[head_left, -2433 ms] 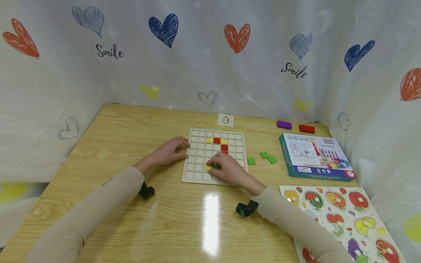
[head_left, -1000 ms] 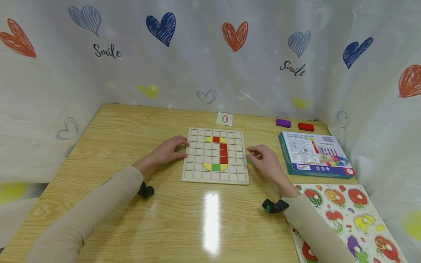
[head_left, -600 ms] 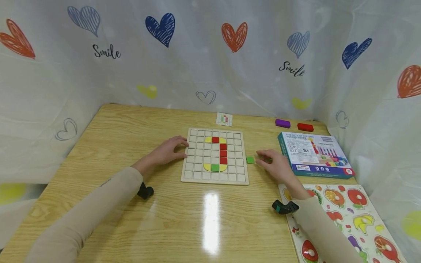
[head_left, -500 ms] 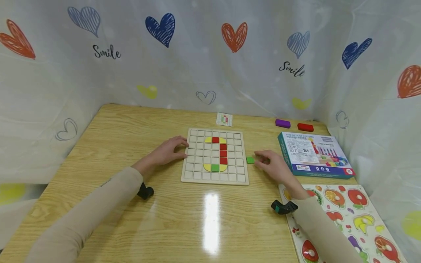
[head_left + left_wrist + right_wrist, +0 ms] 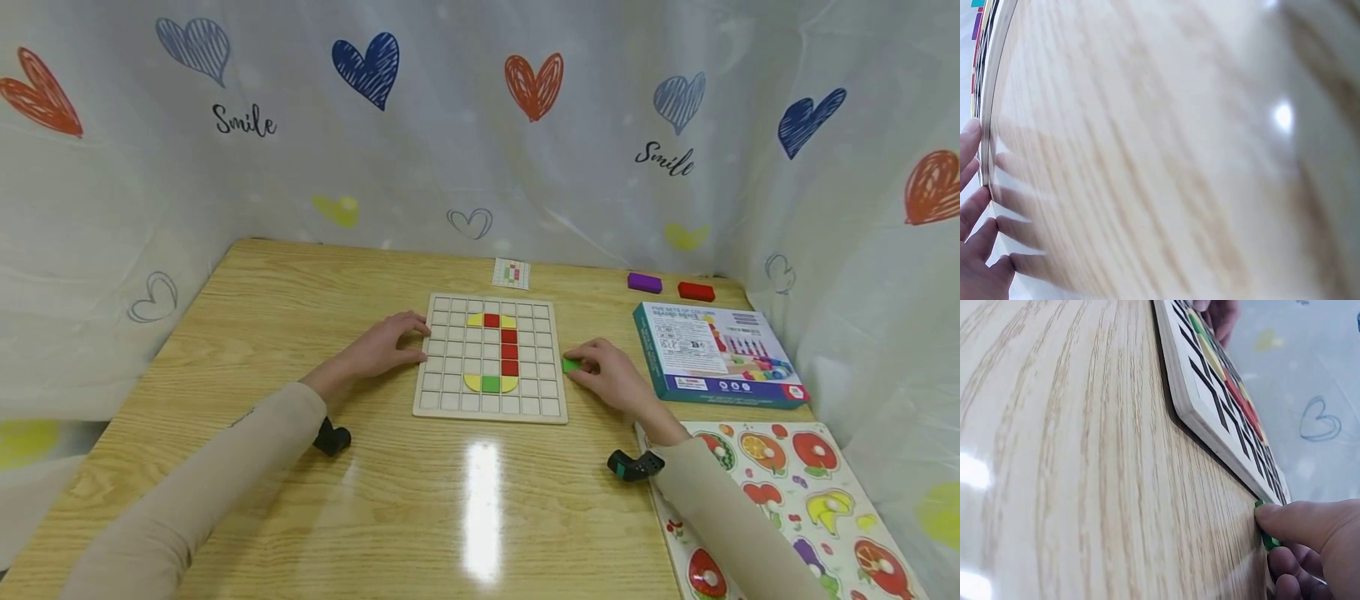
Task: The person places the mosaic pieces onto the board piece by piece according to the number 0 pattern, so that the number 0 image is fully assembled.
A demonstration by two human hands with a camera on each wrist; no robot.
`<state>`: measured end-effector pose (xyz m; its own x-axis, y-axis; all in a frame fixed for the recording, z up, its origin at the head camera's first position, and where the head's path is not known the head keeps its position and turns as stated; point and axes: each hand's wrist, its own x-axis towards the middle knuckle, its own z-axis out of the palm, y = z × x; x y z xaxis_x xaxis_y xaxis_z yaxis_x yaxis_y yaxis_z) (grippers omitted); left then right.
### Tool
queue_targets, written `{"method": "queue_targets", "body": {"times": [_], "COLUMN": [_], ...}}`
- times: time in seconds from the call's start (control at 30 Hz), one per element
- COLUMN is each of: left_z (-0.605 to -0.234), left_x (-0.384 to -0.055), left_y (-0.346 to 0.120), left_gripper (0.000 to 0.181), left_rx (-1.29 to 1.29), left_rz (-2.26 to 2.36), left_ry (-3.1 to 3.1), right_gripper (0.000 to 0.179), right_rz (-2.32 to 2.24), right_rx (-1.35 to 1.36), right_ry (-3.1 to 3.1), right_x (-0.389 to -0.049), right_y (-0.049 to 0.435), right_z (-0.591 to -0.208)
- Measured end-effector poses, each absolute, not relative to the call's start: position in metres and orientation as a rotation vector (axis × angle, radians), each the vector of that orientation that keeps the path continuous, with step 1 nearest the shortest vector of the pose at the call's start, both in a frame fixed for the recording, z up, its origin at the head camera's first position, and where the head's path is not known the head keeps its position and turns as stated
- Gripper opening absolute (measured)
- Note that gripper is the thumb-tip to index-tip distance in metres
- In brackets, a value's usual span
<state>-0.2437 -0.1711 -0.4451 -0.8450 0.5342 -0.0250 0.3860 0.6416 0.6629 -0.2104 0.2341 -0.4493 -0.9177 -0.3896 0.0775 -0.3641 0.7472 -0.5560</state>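
A pale wooden grid board (image 5: pixel 450 404) lies mid-table. Set in its cells are yellow rounded tiles (image 5: pixel 472 382), several red square tiles (image 5: pixel 509 352) and one green tile (image 5: pixel 491 383). At the board's left edge rests my left hand (image 5: pixel 378 346), fingers loosely spread; the left wrist view has the fingertips (image 5: pixel 982 194) against the wooden side. Just off the right edge, my right hand (image 5: pixel 609 375) pinches a loose green square tile (image 5: pixel 570 365). Up close, the right thumb (image 5: pixel 1297 519) lies on that green tile, with the other fingers bent beneath. The table under this hand is hidden.
A small pattern card (image 5: pixel 512 273) lies behind the board. To the right are a boxed set (image 5: pixel 697 392), a purple block (image 5: pixel 645 282) and a red block (image 5: pixel 696 292). A fruit puzzle board (image 5: pixel 708 533) sits partly under my right sleeve.
My right hand left the board's lower row, where a green tile now shows between yellow ones. It moved right over the loose green tiles, then back left onto one. My left hand stayed put.
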Motion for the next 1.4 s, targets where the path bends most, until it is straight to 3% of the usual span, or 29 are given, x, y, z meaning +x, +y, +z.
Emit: {"method": "queue_targets", "body": {"times": [0.97,1.4], "left_z": [-0.443,-0.445], "left_x": [-0.243,-0.244], "left_y": [-0.172,-0.172], "left_gripper": [0.041,0.041], "left_rx": [0.773,0.797], "left_rz": [0.979,0.994], "left_ry": [2.654,2.652], "right_gripper": [0.031,0.033], "right_rz": [-0.882,-1.069], "right_rx": [-0.665,-0.396], "right_ry": [2.919,2.918], "right_x": [-0.209,-0.223], "right_y": [0.240,0.207], "right_z": [-0.450,-0.426]}}
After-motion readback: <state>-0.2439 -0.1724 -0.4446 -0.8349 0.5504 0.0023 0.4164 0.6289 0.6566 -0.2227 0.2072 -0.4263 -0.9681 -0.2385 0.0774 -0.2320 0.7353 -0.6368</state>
